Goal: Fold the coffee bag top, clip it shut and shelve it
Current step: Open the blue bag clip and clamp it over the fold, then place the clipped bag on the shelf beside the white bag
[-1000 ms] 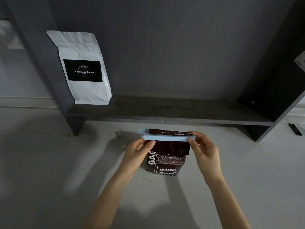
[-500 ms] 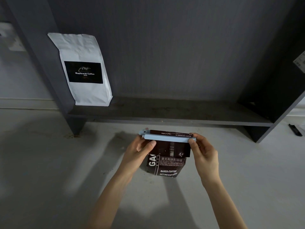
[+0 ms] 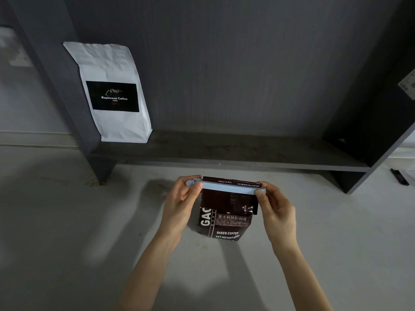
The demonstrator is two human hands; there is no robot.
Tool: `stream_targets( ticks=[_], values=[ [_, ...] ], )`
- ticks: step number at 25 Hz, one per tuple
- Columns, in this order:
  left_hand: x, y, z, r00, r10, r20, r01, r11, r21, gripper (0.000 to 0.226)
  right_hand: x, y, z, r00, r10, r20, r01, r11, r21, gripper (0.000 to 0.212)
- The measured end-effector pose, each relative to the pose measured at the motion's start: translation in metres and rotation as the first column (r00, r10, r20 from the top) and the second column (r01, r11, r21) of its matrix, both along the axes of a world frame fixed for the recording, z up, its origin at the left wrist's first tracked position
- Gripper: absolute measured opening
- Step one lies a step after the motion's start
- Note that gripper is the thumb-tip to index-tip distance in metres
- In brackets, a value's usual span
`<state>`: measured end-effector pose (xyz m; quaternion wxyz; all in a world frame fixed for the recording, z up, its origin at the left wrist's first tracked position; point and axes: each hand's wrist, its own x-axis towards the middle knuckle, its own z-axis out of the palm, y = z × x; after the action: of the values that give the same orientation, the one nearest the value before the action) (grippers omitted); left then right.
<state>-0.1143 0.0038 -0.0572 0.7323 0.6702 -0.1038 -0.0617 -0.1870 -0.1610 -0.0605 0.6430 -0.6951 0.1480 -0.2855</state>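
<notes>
A dark brown coffee bag (image 3: 226,216) with white lettering stands upright on the grey floor in front of the shelf. Its top is folded over, and a long pale blue clip (image 3: 226,187) lies across the fold. My left hand (image 3: 182,203) pinches the clip's left end between thumb and fingers. My right hand (image 3: 275,205) pinches its right end. The two bars of the clip look pressed together over the fold. The dark shelf board (image 3: 224,153) runs just behind the bag.
A white coffee bag (image 3: 112,93) with a black label leans in the shelf's left corner. Dark side panels (image 3: 368,122) close the shelf on both sides. A small black object (image 3: 399,179) lies on the floor at the far right.
The clip's two bars, slightly apart at the left end a second ago, now sit together. Both hands have stayed on the clip's ends. The bag has not moved.
</notes>
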Motion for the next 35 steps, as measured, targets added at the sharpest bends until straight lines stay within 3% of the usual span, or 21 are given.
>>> stream_targets(
  ticks=[8,13,19,22,26,29,35],
  values=[
    [0.001,-0.003,-0.001,1.0,0.018,0.004,-0.018,0.999,-0.047,0.012,-0.002,0.002,-0.001,1.0,-0.015,-0.01,0.015,1.0,-0.015,0.022],
    [0.003,0.001,-0.005,1.0,0.004,0.012,-0.004,1.0,0.012,0.013,-0.003,0.003,-0.002,1.0,-0.015,-0.02,0.015,0.999,-0.032,0.023],
    [-0.001,0.0,-0.025,0.976,-0.215,-0.028,0.217,0.972,0.085,0.034,-0.001,0.004,-0.016,0.996,0.062,-0.066,-0.066,0.996,-0.052,0.04],
    [0.002,0.001,-0.046,0.963,-0.262,-0.068,0.269,0.952,0.148,0.048,0.0,0.003,-0.033,0.983,0.058,-0.177,-0.079,0.991,-0.113,0.044],
    [0.006,0.002,-0.077,0.99,-0.138,0.005,0.122,0.89,0.44,0.048,-0.004,0.007,-0.056,0.95,0.083,-0.301,-0.135,0.978,-0.157,0.049],
    [0.009,0.003,-0.087,0.997,-0.076,0.003,0.066,0.887,0.457,0.045,-0.005,0.009,-0.061,0.95,0.058,-0.307,-0.112,0.981,-0.161,0.047],
    [0.008,0.001,-0.085,0.994,-0.099,0.051,0.066,0.894,0.442,0.041,-0.003,0.01,-0.059,0.947,0.018,-0.32,-0.077,0.982,-0.175,0.046]
  ],
)
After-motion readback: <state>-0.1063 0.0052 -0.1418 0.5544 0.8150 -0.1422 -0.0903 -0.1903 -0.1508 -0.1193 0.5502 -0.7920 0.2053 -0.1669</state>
